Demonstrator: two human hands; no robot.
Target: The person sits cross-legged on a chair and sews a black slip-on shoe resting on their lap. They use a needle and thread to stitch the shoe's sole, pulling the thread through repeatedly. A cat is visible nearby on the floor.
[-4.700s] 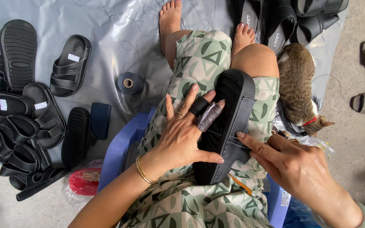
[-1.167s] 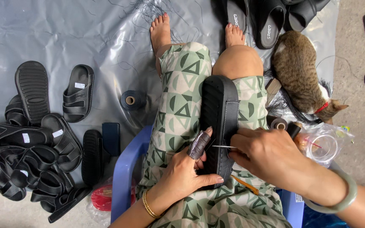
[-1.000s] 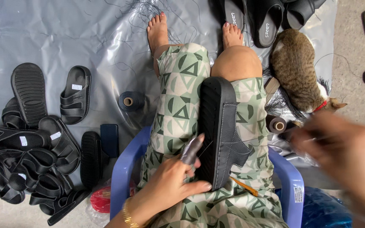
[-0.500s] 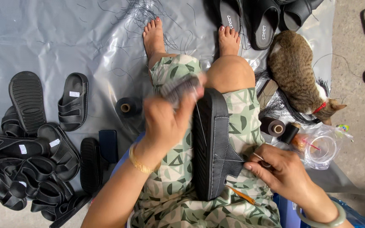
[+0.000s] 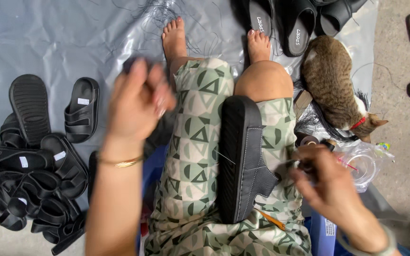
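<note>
At the far left a heap of black sandals [image 5: 24, 175] lies on a grey plastic sheet [image 5: 72, 38], with one more black sandal [image 5: 81, 110] lying apart from the heap, just to its right. Next comes the person's left hand [image 5: 138, 102], raised above the lap and blurred; its fingers are bunched loosely together, and whether they pinch anything cannot be told. A gold bangle [image 5: 119, 162] circles that wrist. In the middle, a black sandal with pale stitching [image 5: 243, 159] rests lengthwise on the right thigh of the patterned green trousers [image 5: 195, 142], its ribbed sole edge turned to the left and its strap to the right. A thin thread [image 5: 225, 157] crosses the sole's edge. The right hand [image 5: 330, 187] is just beside the sandal's strap, its fingers curled around a small dark object that is too blurred to identify. Beyond it a clear plastic bag [image 5: 364, 163] lies on the ground, and a tabby cat with a red collar [image 5: 333, 87] sits beside the person's right leg, below several more black slides [image 5: 295, 23].
</note>
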